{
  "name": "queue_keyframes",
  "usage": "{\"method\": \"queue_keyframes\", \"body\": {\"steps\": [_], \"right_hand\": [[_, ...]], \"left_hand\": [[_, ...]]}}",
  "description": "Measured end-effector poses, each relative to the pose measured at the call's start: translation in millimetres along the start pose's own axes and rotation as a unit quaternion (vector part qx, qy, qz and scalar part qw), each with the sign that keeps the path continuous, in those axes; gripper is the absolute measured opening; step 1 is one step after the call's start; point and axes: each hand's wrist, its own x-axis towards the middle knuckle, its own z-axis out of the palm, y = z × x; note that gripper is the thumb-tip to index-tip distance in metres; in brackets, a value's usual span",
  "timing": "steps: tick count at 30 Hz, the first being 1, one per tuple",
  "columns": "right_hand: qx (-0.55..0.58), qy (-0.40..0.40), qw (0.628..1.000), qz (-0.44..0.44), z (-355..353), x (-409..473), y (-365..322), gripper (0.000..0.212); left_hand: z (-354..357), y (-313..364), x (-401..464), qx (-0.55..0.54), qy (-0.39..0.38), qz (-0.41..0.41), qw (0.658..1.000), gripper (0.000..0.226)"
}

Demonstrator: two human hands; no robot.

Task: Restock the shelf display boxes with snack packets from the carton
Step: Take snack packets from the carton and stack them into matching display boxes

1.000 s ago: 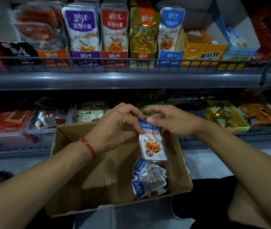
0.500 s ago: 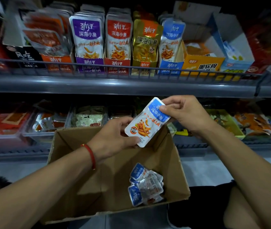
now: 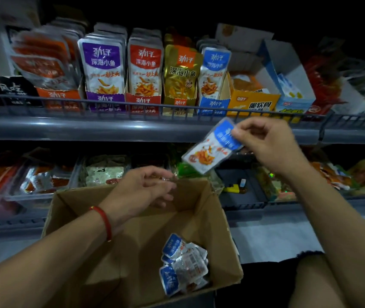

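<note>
My right hand [image 3: 268,144] pinches the blue top of a blue-and-white snack packet [image 3: 210,150], held tilted in the air just below the upper shelf rail. Above it stands the blue display box [image 3: 213,105] with matching blue packets, between a gold box and a yellow one. My left hand [image 3: 143,190], fingers loosely curled and holding nothing, hovers over the back of the open cardboard carton [image 3: 83,207]. Several blue packets [image 3: 183,263] lie in a heap at the carton's front right.
Purple [image 3: 104,70], red [image 3: 144,70] and gold [image 3: 180,74] packets fill neighbouring display boxes on the upper shelf behind a wire rail [image 3: 132,107]. A yellow box [image 3: 252,103] stands right of the blue one. Trays of other snacks line the lower shelf.
My right hand has lifted the blue packet up and to the right, towards the upper shelf. My left hand has let go of the packet and stays over the carton.
</note>
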Motion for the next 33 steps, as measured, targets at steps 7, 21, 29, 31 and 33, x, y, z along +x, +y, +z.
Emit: {"method": "queue_keyframes", "body": {"steps": [7,21,29,31,33], "right_hand": [[-0.200,0.168,0.952,-0.158,-70,67,-53,0.023],[-0.278,0.115,0.934,-0.192,-44,150,-83,0.027],[-0.262,0.042,0.954,-0.138,-19,154,-57,0.018],[-0.268,0.039,0.953,-0.137,-15,158,-51,0.014],[-0.271,0.029,0.952,-0.137,-13,161,-47,0.013]], "left_hand": [[-3,2,8,0.038,0.018,0.004,0.999,0.020],[-14,10,8,0.017,0.039,-0.002,0.999,0.031],[-17,12,1,0.026,0.040,-0.007,0.999,0.033],[-17,13,-1,0.023,0.040,-0.009,0.999,0.033],[-17,14,-2,0.023,0.039,-0.011,0.999,0.034]]}}
